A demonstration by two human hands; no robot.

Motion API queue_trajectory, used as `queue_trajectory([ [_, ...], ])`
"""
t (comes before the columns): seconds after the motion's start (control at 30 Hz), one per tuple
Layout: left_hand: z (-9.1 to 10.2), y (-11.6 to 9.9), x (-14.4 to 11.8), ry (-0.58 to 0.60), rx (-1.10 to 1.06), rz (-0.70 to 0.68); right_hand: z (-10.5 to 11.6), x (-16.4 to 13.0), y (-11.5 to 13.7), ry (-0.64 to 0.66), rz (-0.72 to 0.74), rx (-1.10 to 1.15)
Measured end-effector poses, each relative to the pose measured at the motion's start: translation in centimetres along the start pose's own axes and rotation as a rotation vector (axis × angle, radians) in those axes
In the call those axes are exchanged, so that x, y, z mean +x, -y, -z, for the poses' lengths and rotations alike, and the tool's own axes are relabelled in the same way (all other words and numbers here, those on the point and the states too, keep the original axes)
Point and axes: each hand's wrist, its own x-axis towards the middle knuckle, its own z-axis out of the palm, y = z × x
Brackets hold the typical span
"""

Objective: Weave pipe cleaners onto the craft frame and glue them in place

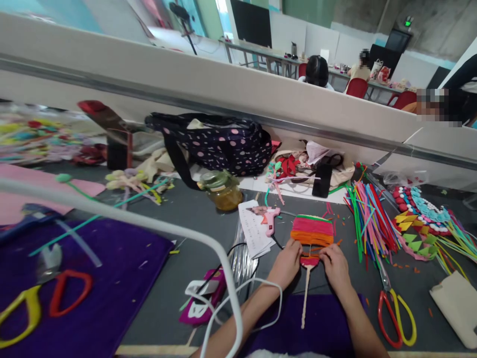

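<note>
A small craft fan (312, 231) made of rows of pink, orange and green pipe cleaners lies on the grey table with a thin wooden stick (306, 293) running down from it. My left hand (287, 262) pinches the fan's lower left edge. My right hand (336, 263) pinches its lower right edge. Both hands meet around a red row (310, 260) at the fan's bottom. A pink glue gun (269, 218) rests on a printed sheet just left of the fan.
A bundle of coloured pipe cleaners (368, 221) and red-and-yellow scissors (395, 308) lie to the right. A glass jar (222, 189), a dotted bag (219, 141) and a black phone (322, 180) sit behind. A purple mat (112, 283) with scissors lies left. People sit beyond the partition.
</note>
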Motion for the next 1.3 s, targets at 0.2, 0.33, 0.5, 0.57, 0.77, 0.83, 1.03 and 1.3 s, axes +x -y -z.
queue_trajectory([
  [0.2, 0.1, 0.4, -1.6, 0.003, -0.059, -0.001, 0.4, -0.9, -0.1, 0.101, 0.064, -0.045],
  [0.33, -0.2, 1.0, -2.5, -0.039, -0.107, 0.033, 0.8, -1.2, -0.2, 0.132, 0.082, -0.067],
  [0.5, -1.3, 1.8, -3.1, -0.094, -0.261, 0.153, 0.5, -1.3, -0.1, 0.12, 0.067, -0.088],
  [0.57, -1.7, 2.1, -3.2, -0.104, -0.412, 0.231, 0.1, -1.3, -0.2, 0.116, 0.064, -0.084],
  [0.77, -2.0, 2.2, -3.2, -0.138, -0.891, 0.421, -0.6, -1.6, -0.2, 0.094, 0.032, -0.05],
  [0.83, -1.7, 2.0, -3.2, -0.138, -0.97, 0.48, -0.6, -1.6, -0.1, 0.096, 0.023, -0.03],
  [1.03, -0.9, 1.7, -3.1, -0.102, -1.015, 0.504, -0.8, -1.6, 0.2, 0.085, -0.009, 0.014],
  [1.3, -0.9, 1.7, -3.0, -0.138, -1.001, 0.524, -1.0, -1.3, 0.2, 0.064, -0.036, 0.016],
])
